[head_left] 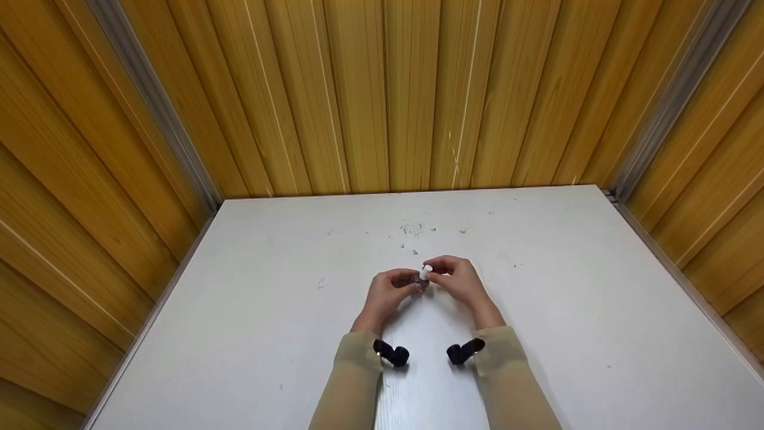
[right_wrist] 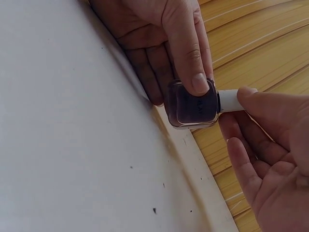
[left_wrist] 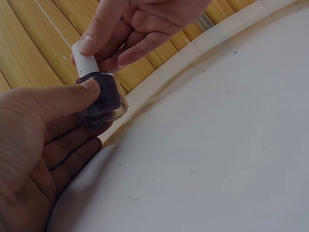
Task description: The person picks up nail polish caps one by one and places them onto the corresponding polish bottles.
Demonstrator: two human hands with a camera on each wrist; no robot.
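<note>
A small square glass bottle of dark purple nail polish (left_wrist: 110, 99) is held between both hands above the white table. My left hand (head_left: 385, 292) pinches the glass body, its thumb lying across the lettered front face. On top of the bottle sits a white cap (right_wrist: 230, 100), which my right hand (head_left: 463, 283) pinches between thumb and fingers. In the right wrist view, the cap meets the bottle's neck with a thin dark line between them. The other fingers of the left hand lie behind and below the glass.
The white table (head_left: 268, 334) carries dark specks and smudges (head_left: 412, 229), mostly beyond the hands. Wood-patterned panels (head_left: 370, 95) wall the back and both sides, with grey metal posts at the corners. A black wrist camera (head_left: 391, 352) is strapped on the left sleeve, another on the right.
</note>
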